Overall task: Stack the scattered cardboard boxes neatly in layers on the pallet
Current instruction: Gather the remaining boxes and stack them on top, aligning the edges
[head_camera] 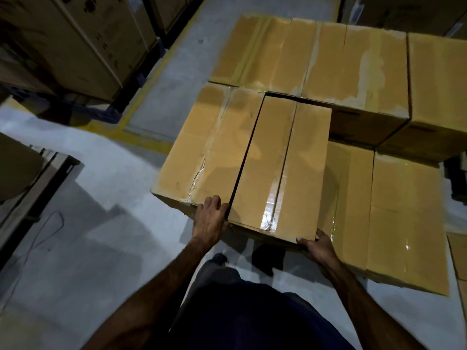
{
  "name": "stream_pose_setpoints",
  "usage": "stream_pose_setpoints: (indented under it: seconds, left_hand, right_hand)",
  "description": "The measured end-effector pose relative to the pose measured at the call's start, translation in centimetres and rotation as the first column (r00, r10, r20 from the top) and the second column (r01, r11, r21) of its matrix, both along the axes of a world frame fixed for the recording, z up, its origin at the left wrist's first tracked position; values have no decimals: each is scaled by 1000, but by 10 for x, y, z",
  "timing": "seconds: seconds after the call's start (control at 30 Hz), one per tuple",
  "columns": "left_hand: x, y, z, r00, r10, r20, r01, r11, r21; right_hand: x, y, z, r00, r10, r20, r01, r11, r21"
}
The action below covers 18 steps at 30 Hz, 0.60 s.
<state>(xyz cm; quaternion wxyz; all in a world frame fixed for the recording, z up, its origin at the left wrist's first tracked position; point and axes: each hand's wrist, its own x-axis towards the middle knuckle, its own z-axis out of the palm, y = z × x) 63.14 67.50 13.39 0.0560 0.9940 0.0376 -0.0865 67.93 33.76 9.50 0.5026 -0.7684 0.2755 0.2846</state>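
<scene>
A taped cardboard box (283,168) lies on the upper layer of the stack, its long side pointing away from me. My left hand (209,221) grips its near left corner, in the narrow gap beside the neighbouring box (209,147). At the near right corner, my right hand (319,247) holds the edge with the fingers curled over it. More upper-layer boxes (316,59) lie behind. Lower boxes (404,218) sit to the right. The pallet itself is hidden under the boxes.
Tall stacks of large cartons (70,44) on a dark pallet stand at the left across a grey floor aisle with a yellow line (141,137). A low bench or rack (32,188) and a loose cable (38,238) are at the near left. My feet stand close to the stack.
</scene>
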Motion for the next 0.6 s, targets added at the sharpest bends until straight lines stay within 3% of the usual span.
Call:
stream_pose_setpoints:
  seconds: [0.6]
  left_hand:
    - [13,23,-20,993,-93,76,100,989,-108]
  right_hand:
    - [-15,19,23,991,-124,58,127,991,-49]
